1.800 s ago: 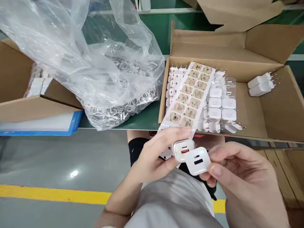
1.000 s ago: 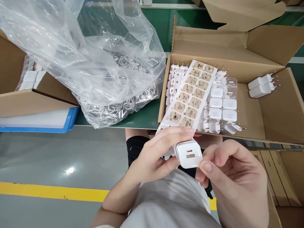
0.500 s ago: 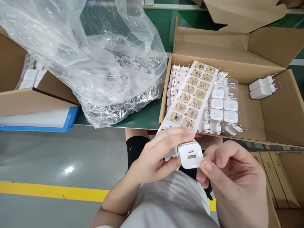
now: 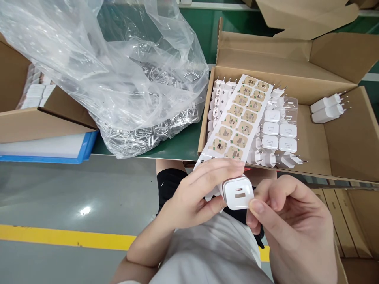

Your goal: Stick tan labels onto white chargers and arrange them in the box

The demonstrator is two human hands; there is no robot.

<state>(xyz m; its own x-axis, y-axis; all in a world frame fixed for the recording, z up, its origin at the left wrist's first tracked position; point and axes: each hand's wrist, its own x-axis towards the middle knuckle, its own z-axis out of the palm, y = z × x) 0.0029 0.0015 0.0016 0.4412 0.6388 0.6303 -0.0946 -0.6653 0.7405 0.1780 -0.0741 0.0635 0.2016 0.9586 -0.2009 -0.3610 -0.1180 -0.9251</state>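
Note:
A small white charger (image 4: 237, 193) with a slot in its front face sits between both hands, just below the table edge. My left hand (image 4: 195, 195) grips its left side with thumb underneath and fingers over the top. My right hand (image 4: 291, 221) pinches its right lower corner with thumb and curled fingers. A white sticker sheet (image 4: 239, 118) with tan labels leans out of the open cardboard box (image 4: 340, 146) right above the hands. Rows of white chargers (image 4: 278, 134) lie in that box.
A big clear plastic bag (image 4: 118, 79) of small clear parts lies on the green table (image 4: 177, 146). A second cardboard box (image 4: 35, 122) with white items stands at the left on a blue tray (image 4: 85, 152). Two chargers (image 4: 327, 108) lie apart at the box's right. Grey floor with a yellow line is below.
At first a white cap was held apart from the charger's orange-port face; now that white face sits flush on the charger. The hands have barely moved since.

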